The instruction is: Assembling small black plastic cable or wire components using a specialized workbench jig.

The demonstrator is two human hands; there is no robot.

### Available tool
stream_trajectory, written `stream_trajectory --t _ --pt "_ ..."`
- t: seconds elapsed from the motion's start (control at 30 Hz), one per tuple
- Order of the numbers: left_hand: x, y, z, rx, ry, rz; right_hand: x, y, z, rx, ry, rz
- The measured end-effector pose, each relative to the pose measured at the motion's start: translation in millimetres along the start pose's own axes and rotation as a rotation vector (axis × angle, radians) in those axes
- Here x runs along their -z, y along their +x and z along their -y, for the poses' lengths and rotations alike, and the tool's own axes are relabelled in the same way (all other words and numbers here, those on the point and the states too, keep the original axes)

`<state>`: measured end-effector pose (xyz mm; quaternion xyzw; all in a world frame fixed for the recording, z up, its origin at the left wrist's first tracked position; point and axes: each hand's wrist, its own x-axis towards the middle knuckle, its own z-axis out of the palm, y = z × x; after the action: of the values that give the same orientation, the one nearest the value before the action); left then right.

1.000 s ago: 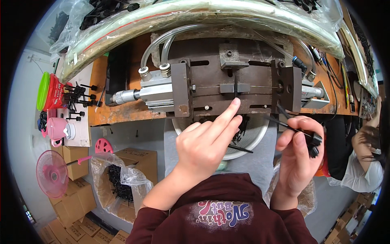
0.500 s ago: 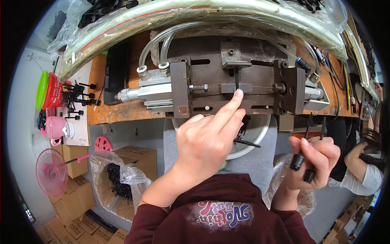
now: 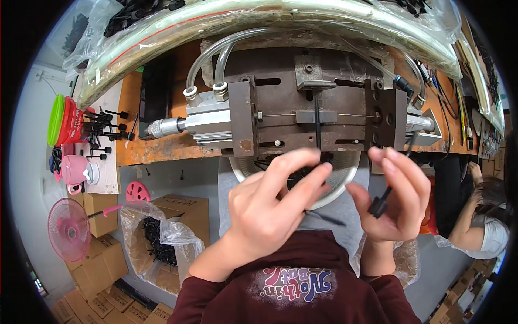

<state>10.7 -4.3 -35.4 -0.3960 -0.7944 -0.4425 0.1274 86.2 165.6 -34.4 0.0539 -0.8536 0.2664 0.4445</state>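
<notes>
Left hand (image 3: 270, 202): back up, wrist angled up and to the right, fingers bent forward, tips right by the lower end of a black rod (image 3: 318, 120); blurred, cannot tell if it pinches anything. Right hand (image 3: 404, 200): wrist nearly straight up from the sleeve, palm turned inward, fingers half curled, thumb and forefinger apart, loosely holding a block-ended rod (image 3: 380, 206), block end low, thin end pointing up and right past the fingers. Hands near each other, not touching. Blurred dark piece (image 3: 330, 218) pokes out under left hand, cannot tell if held

Black rod stands lengthwise across small grey blocks (image 3: 305, 117) mid-fixture, lower end sticking out toward the person. Brown metal fixture (image 3: 345, 103) sits on wooden bench (image 3: 162, 152), silver cylinder (image 3: 208, 128) at its left, clear hose (image 3: 200, 62) above. White mesh bowl (image 3: 352, 178) below, partly behind left hand. Farther left: pink fan (image 3: 69, 229), plastic-lined carton (image 3: 178, 235) with black parts (image 3: 156, 243). Far right: another person (image 3: 479, 229), arm bent
</notes>
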Motion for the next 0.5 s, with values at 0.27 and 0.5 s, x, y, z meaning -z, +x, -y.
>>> stream_trajectory --t 0.27,0.5 --pt "-10.9 9.7 7.5 -0.093 0.345 0.139 7.3 -10.5 -2.3 -0.117 0.387 -0.035" --pt "-11.7 13.7 9.1 -0.067 0.309 0.128 22.1 -7.0 2.2 -0.170 0.264 0.082"
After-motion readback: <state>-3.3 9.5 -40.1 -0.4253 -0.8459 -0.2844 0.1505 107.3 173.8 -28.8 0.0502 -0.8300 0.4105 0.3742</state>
